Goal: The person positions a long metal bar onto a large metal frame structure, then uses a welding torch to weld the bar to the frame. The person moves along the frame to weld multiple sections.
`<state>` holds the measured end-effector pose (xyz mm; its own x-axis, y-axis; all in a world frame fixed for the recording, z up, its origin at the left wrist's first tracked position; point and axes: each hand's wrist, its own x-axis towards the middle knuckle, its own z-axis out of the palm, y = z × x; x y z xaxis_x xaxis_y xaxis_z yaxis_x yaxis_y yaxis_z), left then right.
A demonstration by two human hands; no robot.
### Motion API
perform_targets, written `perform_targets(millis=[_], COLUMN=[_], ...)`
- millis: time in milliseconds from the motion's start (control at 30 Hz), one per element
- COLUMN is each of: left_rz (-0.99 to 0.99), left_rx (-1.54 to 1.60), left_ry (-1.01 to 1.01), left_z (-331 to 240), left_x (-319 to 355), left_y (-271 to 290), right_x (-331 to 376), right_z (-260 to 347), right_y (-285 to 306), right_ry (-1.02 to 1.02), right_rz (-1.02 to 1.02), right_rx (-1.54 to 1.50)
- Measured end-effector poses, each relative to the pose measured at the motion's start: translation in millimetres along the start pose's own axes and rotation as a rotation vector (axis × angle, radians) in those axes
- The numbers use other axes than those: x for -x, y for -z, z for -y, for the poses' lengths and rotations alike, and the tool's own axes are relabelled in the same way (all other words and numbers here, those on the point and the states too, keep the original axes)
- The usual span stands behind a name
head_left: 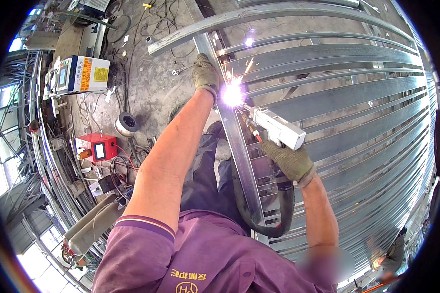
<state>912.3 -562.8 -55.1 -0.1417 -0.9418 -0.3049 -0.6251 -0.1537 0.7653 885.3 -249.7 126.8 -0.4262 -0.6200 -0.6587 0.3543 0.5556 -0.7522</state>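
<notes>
My right hand (289, 161), in an olive work glove, is wrapped around the grip of a white handheld welding gun (278, 128). The gun's nozzle points up and left at a steel side rail (239, 146), where a bright violet-white arc (232, 95) throws orange sparks. Just above and left of that glare, my gloved left hand (205, 75) is closed over the rail's edge; its fingertips are partly hidden. The rail belongs to a large frame with many parallel grey metal slats (327, 85). A thick black hose (283, 215) loops down from the gun.
A red box with a small screen (97, 148), a wire spool (126, 123) and a white-and-blue machine (80, 75) stand at left, among cables. Gas cylinders (93, 224) lie lower left, near stacked metal bars (44, 136). Another person (393, 254) is at the lower right.
</notes>
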Motion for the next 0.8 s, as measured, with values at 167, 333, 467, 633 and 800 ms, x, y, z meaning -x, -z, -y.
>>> perform_targets(millis=[167,333,467,633,800], left_rz=[0.039,0.034,-0.028,0.01,-0.029], left_rx=[0.049,0.02,0.004,-0.032,0.019], left_ry=[0.038,0.041,0.023,0.06,-0.005], left_z=[4,-2,-1,-7,6], left_x=[-4,2,1,3,-6], left_y=[0,2,2,3,2], right_x=[0,2,5,5,8], right_z=[-6,-5,-1,-8,-5], right_y=[0,2,2,0,-2], right_ry=[0.059,0.005,-0.061,-0.013,0.0], right_rz=[0.009,0.015,0.02,-0.007,0.01], right_rx=[0.015,-0.026,-0.048,-0.017,-0.024])
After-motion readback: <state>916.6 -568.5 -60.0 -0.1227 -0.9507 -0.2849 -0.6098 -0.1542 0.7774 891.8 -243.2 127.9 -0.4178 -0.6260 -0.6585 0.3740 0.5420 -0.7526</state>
